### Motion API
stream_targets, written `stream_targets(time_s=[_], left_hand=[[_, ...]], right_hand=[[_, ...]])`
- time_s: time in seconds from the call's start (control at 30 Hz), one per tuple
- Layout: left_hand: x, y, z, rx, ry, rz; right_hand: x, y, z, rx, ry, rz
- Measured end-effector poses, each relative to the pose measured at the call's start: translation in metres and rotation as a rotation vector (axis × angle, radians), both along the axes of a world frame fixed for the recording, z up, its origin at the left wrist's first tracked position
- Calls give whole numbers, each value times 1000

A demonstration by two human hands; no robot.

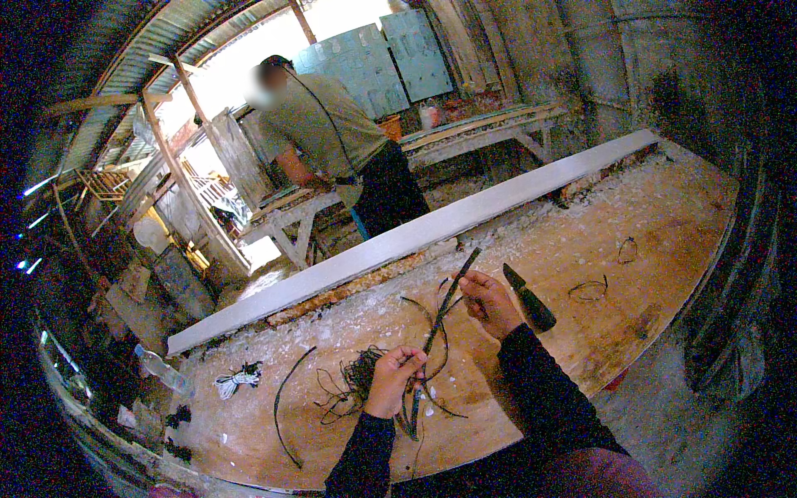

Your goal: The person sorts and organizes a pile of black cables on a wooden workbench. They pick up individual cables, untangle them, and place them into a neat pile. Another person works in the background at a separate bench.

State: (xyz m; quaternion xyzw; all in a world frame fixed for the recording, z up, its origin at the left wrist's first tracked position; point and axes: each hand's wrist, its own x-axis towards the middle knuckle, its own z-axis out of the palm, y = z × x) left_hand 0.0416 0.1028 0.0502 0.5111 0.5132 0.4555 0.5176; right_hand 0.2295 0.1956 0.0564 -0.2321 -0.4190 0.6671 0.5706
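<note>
A long, thin dark strip [438, 322], like a flat cord or strap, runs slantwise between my hands over the wooden tabletop [656, 216]. My left hand [397, 383] is closed round its lower part, and its tail hangs below the fingers. Higher up, my right hand [490, 307] pinches it between thumb and fingertips, with the tip sticking out beyond. Just right of that hand lies a knife [531, 300] with a dark handle. Beside my left hand is a tangle of black cord [359, 378]; more thin dark strands lie under the strip.
A long white-topped beam [415, 241] crosses the table's far side, with whitish crumbs along it. Leftward lie a curved dark strip [281, 398], a white cord bundle [238, 380] and a clear bottle [162, 371]. Another person [332, 141] stands at a bench [481, 133] beyond.
</note>
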Motion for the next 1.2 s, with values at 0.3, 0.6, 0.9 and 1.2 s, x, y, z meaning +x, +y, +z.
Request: stream_targets(time_s=[0.3,0.6,0.9,1.2], left_hand=[[-3,4,-8,-12,-34,-60],[-1,1,-1,-7,0,-43],[-7,1,8,52,18,11],[-21,6,2,99,-11,-81]], right_hand=[[0,-2,3,-34,18,-21],[8,6,-2,-44,85,-68],[24,13,-4,-80,316,-191],[41,23,-10,-128,407,-271]])
